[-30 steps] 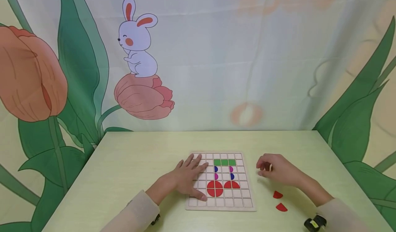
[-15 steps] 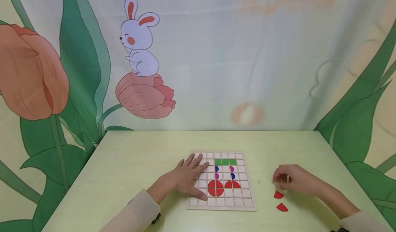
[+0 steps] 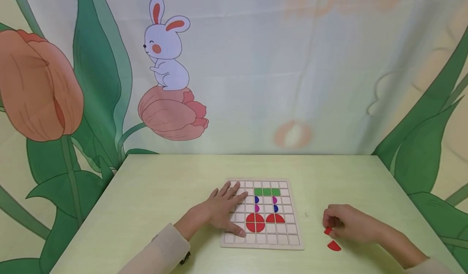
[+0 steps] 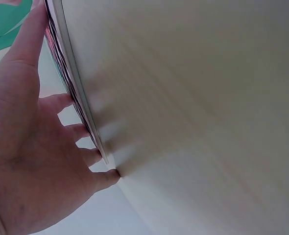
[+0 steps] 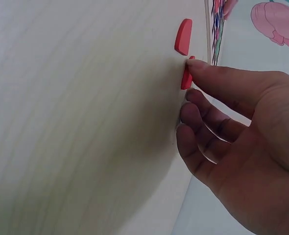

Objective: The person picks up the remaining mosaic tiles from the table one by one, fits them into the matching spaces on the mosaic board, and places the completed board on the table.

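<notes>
My left hand [image 3: 221, 209] lies with spread, straight fingers on the left side of a gridded wooden board [image 3: 289, 238]. In the left wrist view its fingertips press along the board's edge [image 4: 83, 100]. Right of the board, my right hand [image 3: 347, 224] has thumb and curled fingers at a red quarter-circle piece [image 3: 327, 230] on the table. The right wrist view shows the thumb at one end of this piece [image 5: 186, 78] and the index finger at the other, pinching it. A second red quarter-circle piece [image 3: 334, 246] lies just nearer me, untouched.
Set in the board are green squares [image 3: 267, 192], small blue and magenta half-circles [image 3: 275, 200], a full red circle [image 3: 255, 223] and a red half-circle [image 3: 275, 218]. The pale table [image 3: 175, 176] ends at a curtain [image 3: 241, 83] printed with a rabbit and tulips.
My right hand has moved from beside the board, right and toward me, down to the farther red quarter-circle piece, and its fingers now meet it. The left hand stays on the board.
</notes>
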`<act>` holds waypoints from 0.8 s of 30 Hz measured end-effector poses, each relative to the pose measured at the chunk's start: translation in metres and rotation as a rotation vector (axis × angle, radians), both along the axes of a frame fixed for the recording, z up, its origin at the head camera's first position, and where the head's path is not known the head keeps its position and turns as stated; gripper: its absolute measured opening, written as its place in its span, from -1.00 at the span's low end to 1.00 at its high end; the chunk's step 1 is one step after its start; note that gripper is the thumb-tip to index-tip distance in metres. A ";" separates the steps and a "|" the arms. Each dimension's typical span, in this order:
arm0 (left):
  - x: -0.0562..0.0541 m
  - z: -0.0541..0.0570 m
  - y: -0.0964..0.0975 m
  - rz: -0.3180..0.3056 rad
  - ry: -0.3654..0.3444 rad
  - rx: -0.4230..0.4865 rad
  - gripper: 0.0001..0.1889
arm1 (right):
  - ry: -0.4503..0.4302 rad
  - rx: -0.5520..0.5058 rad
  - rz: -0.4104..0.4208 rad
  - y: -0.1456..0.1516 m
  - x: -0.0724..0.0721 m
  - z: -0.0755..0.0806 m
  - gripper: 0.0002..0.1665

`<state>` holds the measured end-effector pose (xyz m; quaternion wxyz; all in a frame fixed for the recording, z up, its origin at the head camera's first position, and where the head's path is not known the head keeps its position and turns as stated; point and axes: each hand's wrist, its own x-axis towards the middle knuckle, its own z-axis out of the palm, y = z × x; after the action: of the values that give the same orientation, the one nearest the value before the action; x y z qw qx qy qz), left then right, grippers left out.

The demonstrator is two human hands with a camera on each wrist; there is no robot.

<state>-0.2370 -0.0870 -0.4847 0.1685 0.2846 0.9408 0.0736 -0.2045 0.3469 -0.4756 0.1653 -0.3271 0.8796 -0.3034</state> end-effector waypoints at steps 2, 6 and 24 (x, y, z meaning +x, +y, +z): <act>0.000 -0.001 0.000 -0.003 -0.004 -0.001 0.30 | -0.011 0.009 -0.010 -0.001 0.001 0.000 -0.76; 0.000 -0.002 0.000 -0.013 -0.012 -0.013 0.29 | -0.047 0.026 -0.045 -0.001 0.001 -0.002 -0.76; -0.005 -0.012 -0.001 -0.002 0.013 -0.011 0.31 | -0.048 0.104 -0.068 0.013 0.001 0.011 -0.76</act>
<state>-0.2416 -0.0876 -0.4967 0.1641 0.2849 0.9421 0.0663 -0.2034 0.3600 -0.4647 0.1927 -0.2807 0.9005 -0.2706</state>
